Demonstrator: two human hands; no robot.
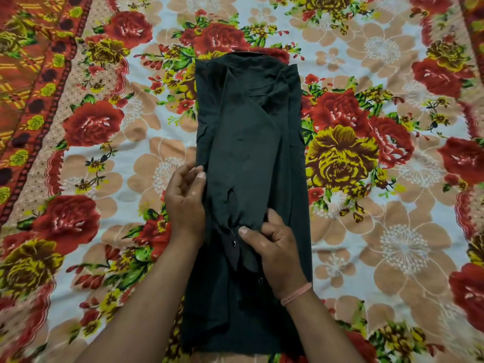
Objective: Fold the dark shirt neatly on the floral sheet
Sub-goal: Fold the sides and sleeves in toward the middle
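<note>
The dark shirt [248,142] lies as a long narrow strip down the middle of the floral sheet [366,231], both sides folded in and a sleeve laid along its length. My left hand [184,203] rests on the shirt's left edge, thumb pressing the cloth. My right hand [272,247] pinches the sleeve's cuff end near the shirt's lower middle, beside a small button. A pink thread band circles my right wrist.
The sheet has large red and yellow flowers on a pale ground. A red patterned border [39,100] runs along its left side, and another shows at the far right edge. Flat sheet lies on both sides of the shirt.
</note>
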